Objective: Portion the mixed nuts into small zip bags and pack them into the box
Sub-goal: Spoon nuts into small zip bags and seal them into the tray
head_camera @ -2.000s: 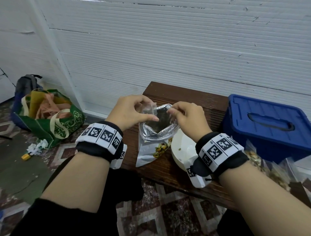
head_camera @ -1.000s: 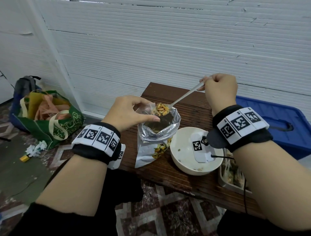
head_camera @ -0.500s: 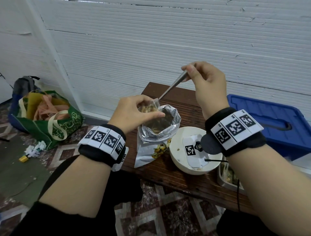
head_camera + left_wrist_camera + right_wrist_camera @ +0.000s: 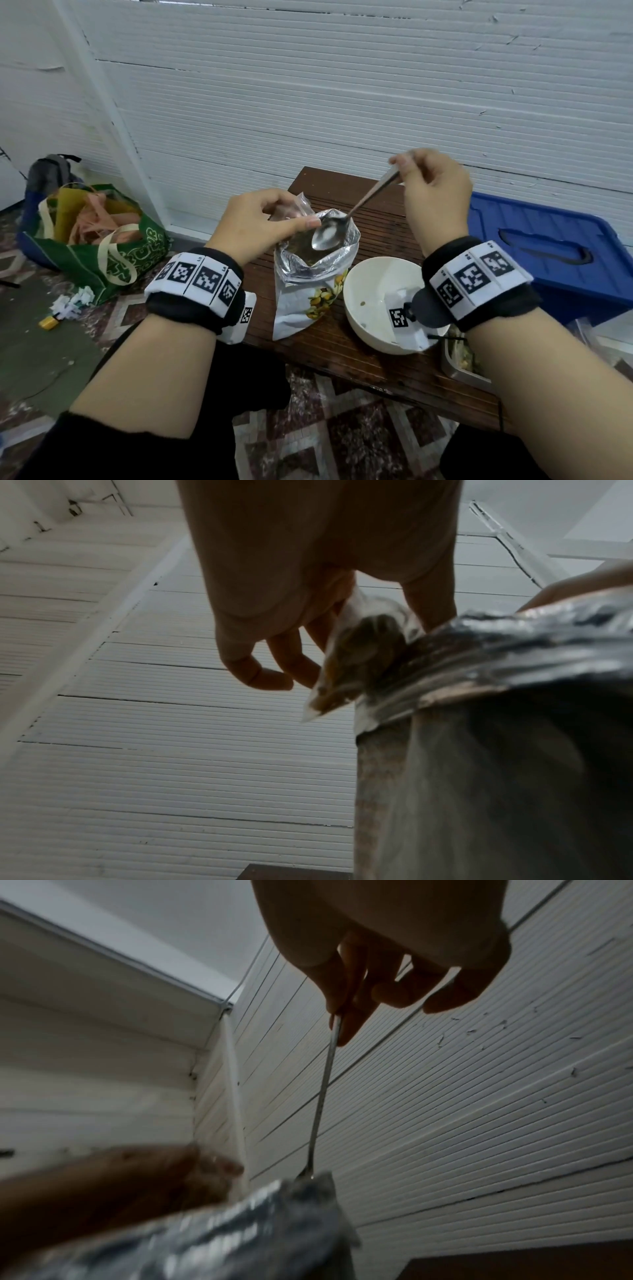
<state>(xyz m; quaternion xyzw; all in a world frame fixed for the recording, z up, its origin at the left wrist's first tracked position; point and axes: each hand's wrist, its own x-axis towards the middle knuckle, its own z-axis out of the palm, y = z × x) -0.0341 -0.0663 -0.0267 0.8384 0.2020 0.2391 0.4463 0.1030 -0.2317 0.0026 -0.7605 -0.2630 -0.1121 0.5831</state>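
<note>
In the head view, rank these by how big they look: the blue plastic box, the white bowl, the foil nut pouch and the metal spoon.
1. Blue plastic box, though partly cut off by the frame.
2 and 3. White bowl and foil nut pouch look alike; no ranking.
4. Metal spoon, smallest.

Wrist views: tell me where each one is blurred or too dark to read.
Left wrist view: the left hand is a backlit silhouette against the white wall; the small zip bag it pinches is soft, and the foil nut pouch is dark and smeared. Right wrist view: the right hand is shadowed, the spoon handle stays legible, and the pouch is blurred.
</note>
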